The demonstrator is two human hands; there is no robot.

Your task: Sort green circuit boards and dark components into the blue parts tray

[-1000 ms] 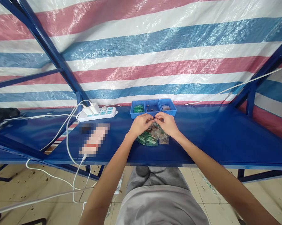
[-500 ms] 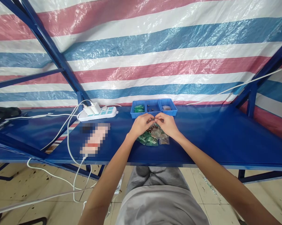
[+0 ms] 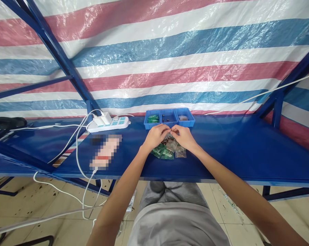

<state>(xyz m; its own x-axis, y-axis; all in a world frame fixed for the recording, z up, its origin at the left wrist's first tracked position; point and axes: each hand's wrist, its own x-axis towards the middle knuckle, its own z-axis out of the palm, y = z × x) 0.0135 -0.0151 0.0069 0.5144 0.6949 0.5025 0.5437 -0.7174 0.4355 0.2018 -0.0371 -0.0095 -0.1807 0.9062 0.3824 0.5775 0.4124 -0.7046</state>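
Note:
My left hand [image 3: 155,135] and my right hand [image 3: 183,136] meet at the fingertips, just in front of a blue three-compartment tray [image 3: 147,125]. Both are closed in a pinch; whatever lies between the fingers is too small to make out. Below them on the table is a pile of small bags: green packets [image 3: 166,153] at the left and front, clear plastic packets [image 3: 180,151] to the right. Small dark pieces show among them, partly covered by my hands. In the tray, green packets [image 3: 153,118] fill the left compartment, a few dark bits the middle, and pale pieces [image 3: 183,118] the right.
A white power strip [image 3: 110,125] with plugged-in chargers and loose white cables stands at the back left of the blue table [image 3: 236,147]. A blurred-out pinkish object [image 3: 106,152] with a cable lies left of my arm. Blue metal frame posts and a striped tarp [image 3: 169,75] rise behind.
My fingertips remain pinched together above the packets, with only a slight shift of the fingers. The whole view has moved a little to the right.

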